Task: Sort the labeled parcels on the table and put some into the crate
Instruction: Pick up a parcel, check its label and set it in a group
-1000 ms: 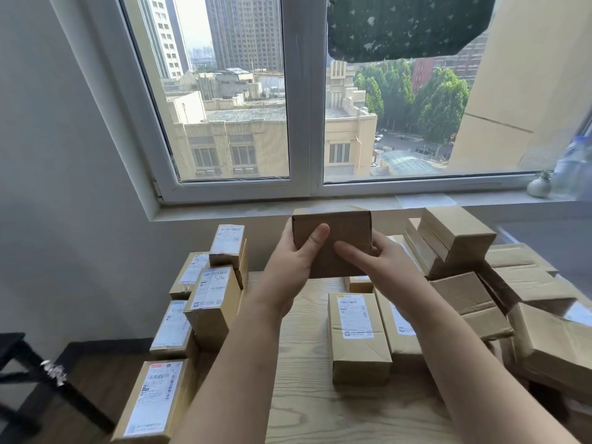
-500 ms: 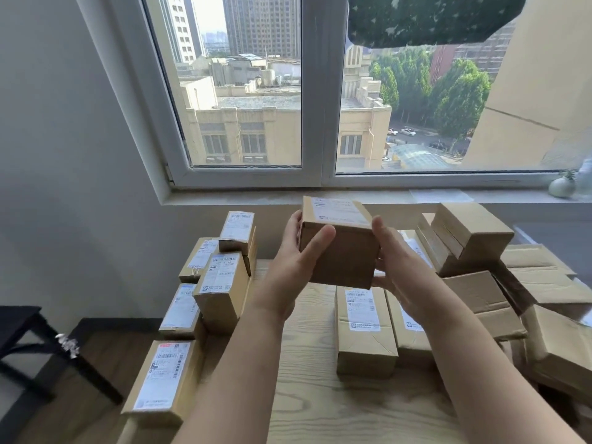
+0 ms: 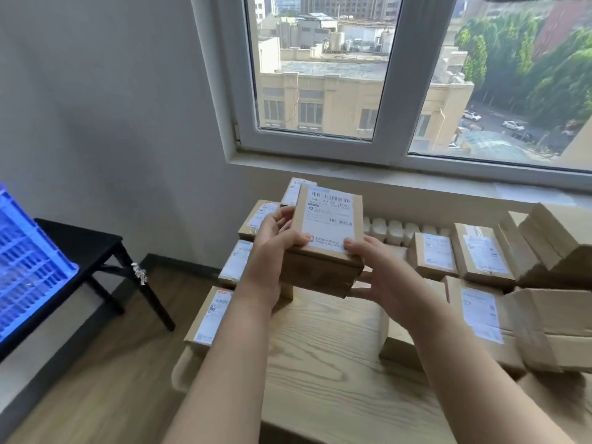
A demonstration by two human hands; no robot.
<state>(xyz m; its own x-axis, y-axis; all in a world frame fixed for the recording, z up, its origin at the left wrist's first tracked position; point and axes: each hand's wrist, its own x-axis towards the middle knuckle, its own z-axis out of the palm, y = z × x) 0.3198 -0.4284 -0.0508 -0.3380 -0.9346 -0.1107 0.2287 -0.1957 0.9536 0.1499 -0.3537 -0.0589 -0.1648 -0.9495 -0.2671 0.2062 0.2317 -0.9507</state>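
Above the middle of the tabletop, the parcel is held between both hands, label facing up. The left hand wraps its nine o'clock edge with the thumb on top. The right hand cradles the five o'clock corner, its thumb pinching the top. Hold the parcel level and read the label fully (its print is blurred from here) before deciding. If it belongs in the crate, at nine o'clock on a black stand, carry it clear of the stacked parcels at ten o'clock.
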